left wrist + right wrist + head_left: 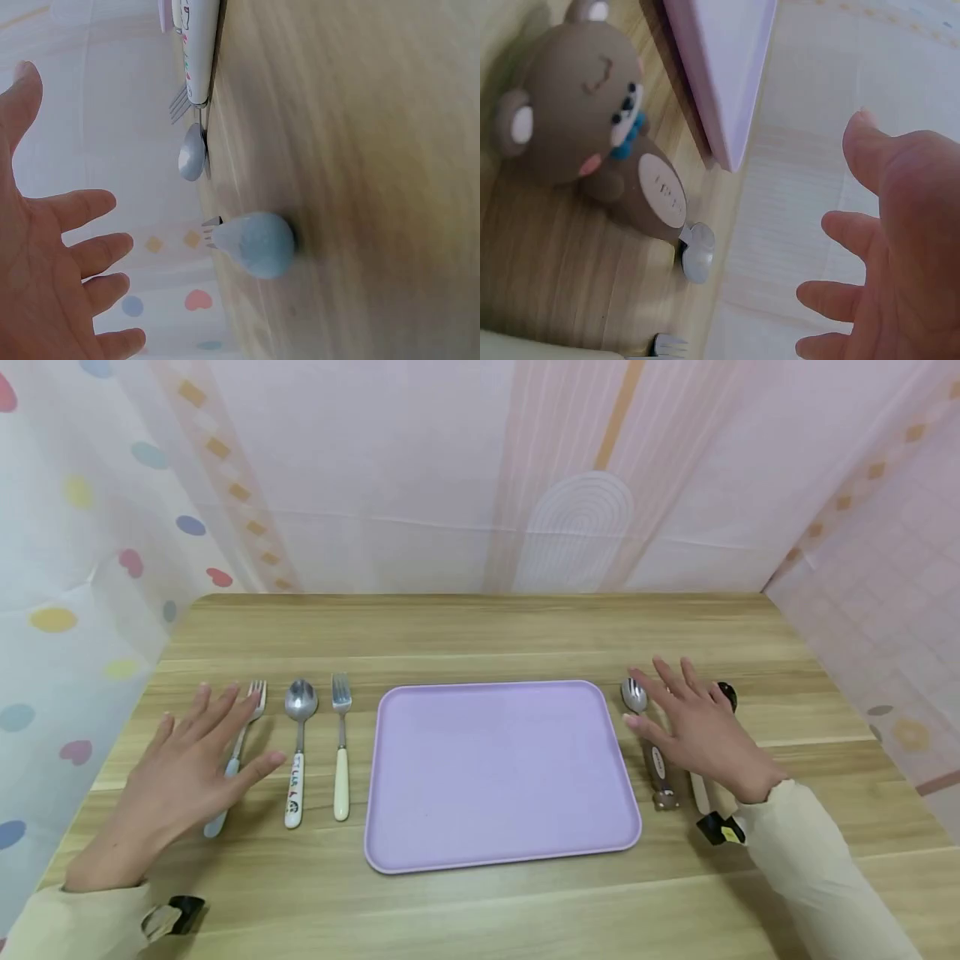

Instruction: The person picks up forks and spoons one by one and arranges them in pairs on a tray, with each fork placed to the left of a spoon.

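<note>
My left hand (183,768) hovers, fingers spread, above a fork with a light blue handle (216,823), partly covering it. Beside that fork lie a spoon with a printed white handle (294,789) and a fork with a cream handle (341,785). On the other side, my right hand (697,731) is also spread and holds nothing. Beneath it are a spoon with a brown bear handle (664,795) and another cream-handled fork (670,346). A dark, rounded utensil end (727,693) peeks out behind the right hand; its remaining length is hidden.
A shallow lilac tray (498,777) with a raised rim lies between the two groups of cutlery. Everything rests on a wood-grain table (480,639). Patterned curtains (420,468) hang behind the table and along its sides.
</note>
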### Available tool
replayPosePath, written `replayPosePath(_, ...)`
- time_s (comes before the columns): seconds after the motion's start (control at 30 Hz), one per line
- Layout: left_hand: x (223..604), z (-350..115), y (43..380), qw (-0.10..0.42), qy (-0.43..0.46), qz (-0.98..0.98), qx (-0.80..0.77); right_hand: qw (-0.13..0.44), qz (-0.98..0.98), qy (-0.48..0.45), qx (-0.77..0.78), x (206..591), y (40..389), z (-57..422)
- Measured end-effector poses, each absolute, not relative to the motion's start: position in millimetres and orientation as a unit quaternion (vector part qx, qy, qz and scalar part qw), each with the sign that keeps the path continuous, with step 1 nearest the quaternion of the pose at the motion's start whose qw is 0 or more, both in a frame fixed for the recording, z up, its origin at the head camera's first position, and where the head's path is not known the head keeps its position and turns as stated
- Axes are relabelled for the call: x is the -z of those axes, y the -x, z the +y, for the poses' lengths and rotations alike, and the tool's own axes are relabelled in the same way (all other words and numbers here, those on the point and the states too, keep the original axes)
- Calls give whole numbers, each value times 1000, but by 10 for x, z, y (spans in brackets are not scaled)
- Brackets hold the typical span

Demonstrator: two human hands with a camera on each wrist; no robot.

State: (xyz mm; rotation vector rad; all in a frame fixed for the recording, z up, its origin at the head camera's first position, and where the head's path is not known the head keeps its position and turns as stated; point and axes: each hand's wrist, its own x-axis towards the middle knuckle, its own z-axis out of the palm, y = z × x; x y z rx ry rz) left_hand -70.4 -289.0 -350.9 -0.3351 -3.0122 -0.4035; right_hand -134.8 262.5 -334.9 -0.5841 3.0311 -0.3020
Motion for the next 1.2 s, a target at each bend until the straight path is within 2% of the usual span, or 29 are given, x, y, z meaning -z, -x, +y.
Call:
replayPosePath(0.3,3466,-2916,745,36,96,-987,124,24,978,180,107,3372,1347,2553)
replayPosePath(0.6,3333,-3085,738,47,31,-989,135,24,969,185,164,3396,1382,2456)
replayPosePath(0.83,3370,-3084,740,42,-1,-985,168,38,960,198,197,3408,1408,2360)
replayPosePath(1.07,3372,-3055,737,71,-42,-979,186,57,962,177,200,3434,1405,2329)
replayPosePath(1.2,3429,-3092,783,51,-44,-977,204,49,967,173,183,3455,1405,2341)
